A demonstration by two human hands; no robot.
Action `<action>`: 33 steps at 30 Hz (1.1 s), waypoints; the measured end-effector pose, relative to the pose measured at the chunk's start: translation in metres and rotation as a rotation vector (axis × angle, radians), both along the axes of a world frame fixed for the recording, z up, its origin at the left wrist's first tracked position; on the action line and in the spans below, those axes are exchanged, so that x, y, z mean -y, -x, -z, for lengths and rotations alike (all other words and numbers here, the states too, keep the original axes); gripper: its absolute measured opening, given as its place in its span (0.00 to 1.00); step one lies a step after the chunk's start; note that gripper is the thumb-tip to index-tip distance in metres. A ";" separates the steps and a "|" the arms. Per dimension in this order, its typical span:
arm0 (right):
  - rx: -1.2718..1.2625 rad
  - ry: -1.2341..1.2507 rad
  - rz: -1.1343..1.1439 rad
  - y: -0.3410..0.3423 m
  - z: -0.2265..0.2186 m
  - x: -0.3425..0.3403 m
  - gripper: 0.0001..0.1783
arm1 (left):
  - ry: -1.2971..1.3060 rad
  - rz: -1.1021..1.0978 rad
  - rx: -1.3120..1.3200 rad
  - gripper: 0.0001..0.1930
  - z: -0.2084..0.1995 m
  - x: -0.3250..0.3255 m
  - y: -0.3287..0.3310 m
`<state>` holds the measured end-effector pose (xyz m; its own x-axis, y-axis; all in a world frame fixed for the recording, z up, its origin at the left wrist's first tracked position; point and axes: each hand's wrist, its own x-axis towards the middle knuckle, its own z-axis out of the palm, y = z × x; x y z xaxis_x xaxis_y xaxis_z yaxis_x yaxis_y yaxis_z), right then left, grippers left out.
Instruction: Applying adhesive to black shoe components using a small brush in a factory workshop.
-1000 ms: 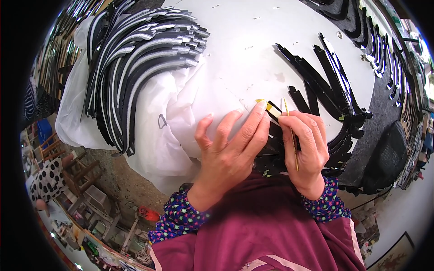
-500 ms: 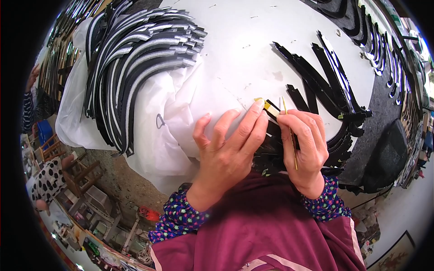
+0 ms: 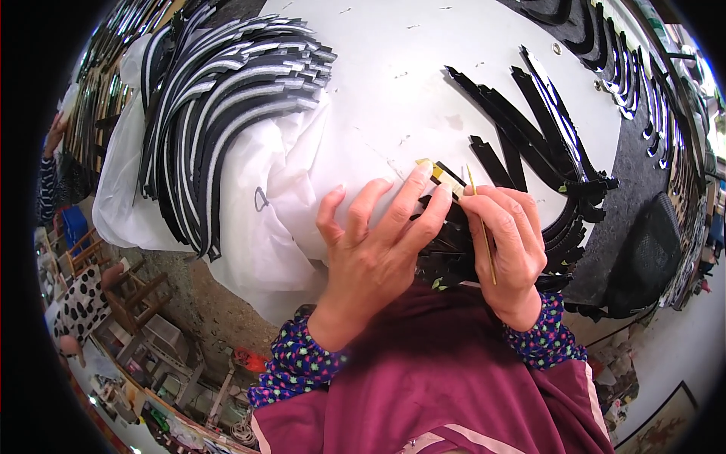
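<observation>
My left hand lies with its fingers spread, the index and middle fingertips pressing on a yellow piece that looks like tape. That piece lies on the end of a black curved strip. In the closed fingers of my right hand is a thin gold-coloured stick, its tip pointing away from me. The right thumb and index fingertip come close to the yellow piece; whether they touch it I cannot tell. More black strips fan out beyond my right hand.
A large stack of curved black strips with pale bands rests at the left on white plastic sheeting. Beneath is a white tabletop. A black mesh chair back stands at the right, a wooden stool at the lower left.
The whole view has shifted a little, so table and strips sit slightly further left. Both hands keep nearly the same pose around the yellow piece.
</observation>
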<state>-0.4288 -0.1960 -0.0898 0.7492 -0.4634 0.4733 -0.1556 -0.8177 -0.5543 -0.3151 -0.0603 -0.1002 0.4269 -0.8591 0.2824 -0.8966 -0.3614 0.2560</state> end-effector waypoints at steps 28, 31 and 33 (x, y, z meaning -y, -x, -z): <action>-0.016 0.030 -0.003 -0.003 -0.006 0.000 0.15 | 0.008 0.032 -0.018 0.27 0.000 0.001 -0.002; 0.053 0.001 -0.024 -0.009 -0.024 0.002 0.13 | 0.021 0.028 -0.030 0.27 0.001 -0.001 -0.001; 0.003 -0.139 -0.038 -0.013 -0.030 0.002 0.11 | 0.016 0.025 -0.028 0.26 0.000 -0.001 -0.002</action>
